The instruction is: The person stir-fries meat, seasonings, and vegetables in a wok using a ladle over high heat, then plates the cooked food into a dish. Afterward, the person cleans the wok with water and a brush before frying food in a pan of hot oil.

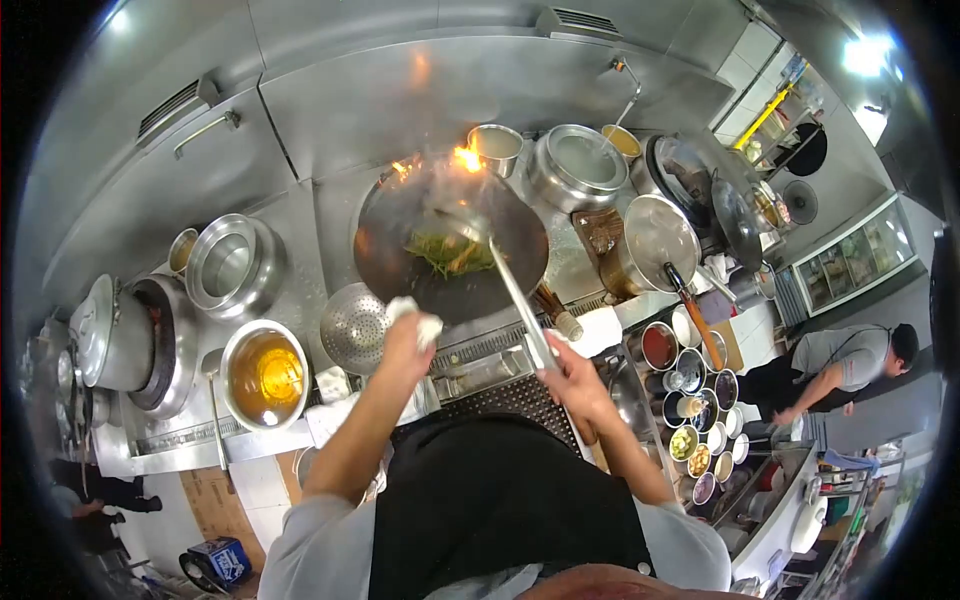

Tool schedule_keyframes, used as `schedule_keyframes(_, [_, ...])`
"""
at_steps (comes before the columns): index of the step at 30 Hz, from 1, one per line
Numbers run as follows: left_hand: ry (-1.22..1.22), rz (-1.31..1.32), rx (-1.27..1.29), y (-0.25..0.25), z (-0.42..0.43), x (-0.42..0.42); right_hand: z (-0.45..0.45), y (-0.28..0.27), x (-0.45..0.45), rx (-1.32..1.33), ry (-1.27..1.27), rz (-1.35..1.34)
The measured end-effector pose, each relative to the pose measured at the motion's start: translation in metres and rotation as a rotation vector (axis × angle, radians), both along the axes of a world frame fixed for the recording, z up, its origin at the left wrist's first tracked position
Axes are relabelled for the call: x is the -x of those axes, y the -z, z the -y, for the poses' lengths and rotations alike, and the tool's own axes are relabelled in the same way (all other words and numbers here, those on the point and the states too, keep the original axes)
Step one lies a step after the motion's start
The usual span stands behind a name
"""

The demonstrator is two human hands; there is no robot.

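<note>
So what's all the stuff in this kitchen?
Stove: one, silver, middle
Wok: one, dark, on the stove
Flames: several, orange, wok's back edge
Vegetables: one heap, green, in wok
Ladle: one, silver, reaching into wok
Holed bowl: one, silver, front left of wok
Bowl of liquid: one, silver, yellow inside, left
Pots: several, silver, both sides
Small tubs: over ten, mixed colours, right
Wooden handle: one, brown, right
Box: one, blue, lower left
Other person: at least one, grey top, right
Cloth: one, white, before wok
Apron: one, black, bottom
Left hand: one, bare, gripping cloth
Right hand: one, bare, gripping ladle
</note>
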State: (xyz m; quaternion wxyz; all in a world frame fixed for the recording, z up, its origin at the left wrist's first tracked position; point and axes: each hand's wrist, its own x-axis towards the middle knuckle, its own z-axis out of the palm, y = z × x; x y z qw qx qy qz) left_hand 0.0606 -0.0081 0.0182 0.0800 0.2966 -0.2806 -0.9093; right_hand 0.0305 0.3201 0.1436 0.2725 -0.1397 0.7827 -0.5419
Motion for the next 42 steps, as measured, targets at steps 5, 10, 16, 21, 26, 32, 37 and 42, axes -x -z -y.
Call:
schedule_keyframes(5, [0.044, 0.138, 0.086, -0.042, -0.036, 0.063, -0.008, -0.026, 0.046, 0.129, 0.052, -0.096])
schedule_keyframes(10, [0.059, 0.177, 0.159, -0.038, -0.138, -0.105, -0.089, -0.025, 0.016, 0.286, 0.046, -0.097])
schedule_keyframes(16, [0.058, 0.068, 0.008, -0.088, -0.144, -0.06, -0.133, -0.036, 0.008, 0.182, 0.047, -0.023])
schedule_keyframes(21, [0.218, 0.075, -0.028, -0.064, -0.129, 0.023, -0.14, -0.048, -0.023, 0.195, 0.164, -0.047])
schedule_keyframes(26, [0.247, 0.03, 0.201, -0.019, -0.151, -0.08, -0.156, -0.044, -0.098, 0.19, 0.286, -0.038])
schedule_keyframes(32, [0.28, 0.114, 0.081, -0.08, -0.115, -0.103, -0.112, -0.041, -0.121, -0.033, 0.398, -0.184])
schedule_keyframes(37, [0.321, -0.045, 0.428, -0.064, -0.13, -0.199, -0.083, -0.01, -0.197, -0.1, 0.6, -0.296])
schedule_keyframes(42, [0.579, 0.012, 0.372, -0.048, -0.116, -0.203, -0.037, 0.011, -0.288, 0.533, 0.607, 0.467])
